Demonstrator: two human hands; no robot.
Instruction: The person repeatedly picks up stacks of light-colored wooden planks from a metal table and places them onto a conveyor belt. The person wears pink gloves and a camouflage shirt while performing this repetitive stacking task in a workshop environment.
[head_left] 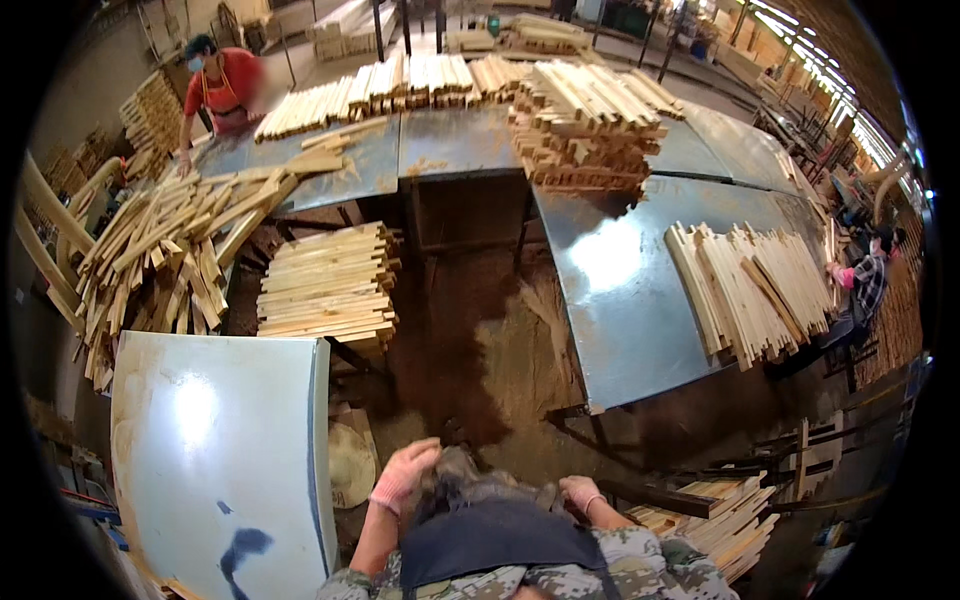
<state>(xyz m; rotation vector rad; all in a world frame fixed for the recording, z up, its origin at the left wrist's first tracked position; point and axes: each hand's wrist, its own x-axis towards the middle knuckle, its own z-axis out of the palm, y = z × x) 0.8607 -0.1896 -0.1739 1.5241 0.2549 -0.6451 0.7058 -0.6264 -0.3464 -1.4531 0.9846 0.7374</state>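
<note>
My left hand [405,476], in a pale pinkish glove, is raised in front of my body beside a crumpled dark grey mass [478,486], perhaps the lower part of my apron. Its fingers are bent towards that mass, and what lies inside them is hidden. On the other side of the mass is my right hand [581,492], also gloved, with curled fingers partly out of sight. A dark blue apron [500,556] covers my camouflage sleeves' middle. Left of my left hand stands a pale blue metal-topped table [220,450].
Metal tables [640,310] curve around ahead and right, bearing a tall wood stack [585,130] and a row of wood strips [755,290]. Loose strips [170,240] pile up at left, near another stack [325,280]. People work at far left [225,90] and right [868,275].
</note>
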